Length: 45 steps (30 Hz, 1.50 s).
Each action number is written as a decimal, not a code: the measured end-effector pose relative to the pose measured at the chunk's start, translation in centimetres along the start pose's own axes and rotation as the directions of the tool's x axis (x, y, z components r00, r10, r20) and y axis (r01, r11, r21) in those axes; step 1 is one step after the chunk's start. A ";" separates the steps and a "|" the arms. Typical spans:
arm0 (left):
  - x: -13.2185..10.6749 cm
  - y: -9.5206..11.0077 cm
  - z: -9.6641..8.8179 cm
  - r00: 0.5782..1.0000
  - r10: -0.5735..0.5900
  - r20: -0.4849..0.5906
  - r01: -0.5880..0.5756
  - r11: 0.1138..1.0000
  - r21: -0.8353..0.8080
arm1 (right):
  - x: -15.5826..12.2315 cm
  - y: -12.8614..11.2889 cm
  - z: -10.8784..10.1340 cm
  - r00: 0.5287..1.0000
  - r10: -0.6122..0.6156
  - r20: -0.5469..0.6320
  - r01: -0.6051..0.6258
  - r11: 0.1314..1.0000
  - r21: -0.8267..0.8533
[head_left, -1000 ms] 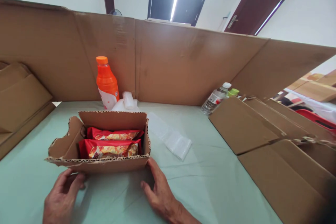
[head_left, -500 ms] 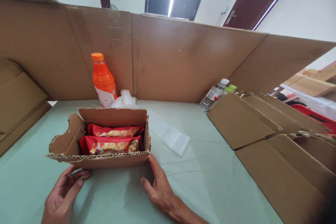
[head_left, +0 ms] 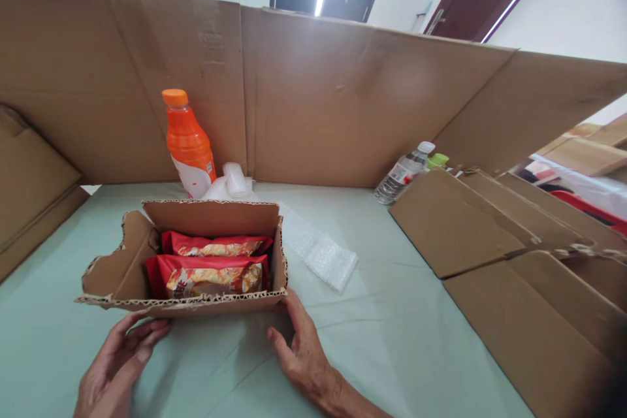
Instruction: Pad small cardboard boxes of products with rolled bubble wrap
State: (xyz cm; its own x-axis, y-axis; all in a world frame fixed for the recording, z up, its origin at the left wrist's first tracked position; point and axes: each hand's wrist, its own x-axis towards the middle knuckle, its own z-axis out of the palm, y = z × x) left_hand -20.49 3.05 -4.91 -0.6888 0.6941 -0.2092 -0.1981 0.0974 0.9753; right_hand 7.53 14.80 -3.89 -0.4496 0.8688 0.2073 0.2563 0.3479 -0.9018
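Observation:
An open cardboard box (head_left: 210, 308) with rough-cut edges stands on the green tabletop. Two red snack packets lie inside it, a front packet (head_left: 210, 276) and a back packet (head_left: 215, 245). My left hand (head_left: 115, 366) is by the box's lower left front, its fingers loosely bent and the thumb apart, with nothing in it. At the front right corner, my right hand (head_left: 306, 356) has its index finger at the box, partly hidden by it, and its thumb spread away. Whether the left fingertips touch the cardboard, I cannot tell.
Behind the box stand an orange drink bottle (head_left: 189, 150) and a roll of bubble wrap (head_left: 236, 179), with a flat strip (head_left: 326, 258) to the right. A clear water bottle (head_left: 404, 173) leans by cardboard boxes (head_left: 470, 222). A tall cardboard wall (head_left: 333, 104) closes off the back.
The view has tilted down a little, and the box looks slightly larger and nearer. Both hands keep almost the same place and pose beside it.

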 end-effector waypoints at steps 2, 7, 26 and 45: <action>-0.1 0.3 0.3 0.997 -0.052 0.049 0.054 0.998 -0.035 | -0.1 0.5 0.3 1.000 -0.011 -0.004 0.011 1.000 0.009; 0.0 0.7 0.7 0.994 -0.060 0.091 0.062 0.998 -0.021 | -0.2 1.3 0.6 0.999 -0.045 -0.016 0.045 0.999 0.015; -0.2 1.3 1.2 0.978 0.066 0.198 -0.058 0.997 -0.047 | 0.8 1.1 0.4 0.999 -0.051 -0.008 0.051 0.995 0.084; 0.3 -0.8 -0.1 0.984 0.052 0.169 -0.035 0.994 -0.101 | -0.2 2.7 -0.2 0.997 0.038 -0.064 -0.037 0.999 0.012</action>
State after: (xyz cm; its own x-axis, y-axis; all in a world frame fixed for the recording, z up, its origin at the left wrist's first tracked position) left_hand -20.56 3.11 -5.74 -0.5706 0.8086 -0.1433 -0.2428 0.0005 0.9701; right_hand 8.51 15.66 -6.27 -0.3836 0.9023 0.1968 0.2624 0.3108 -0.9135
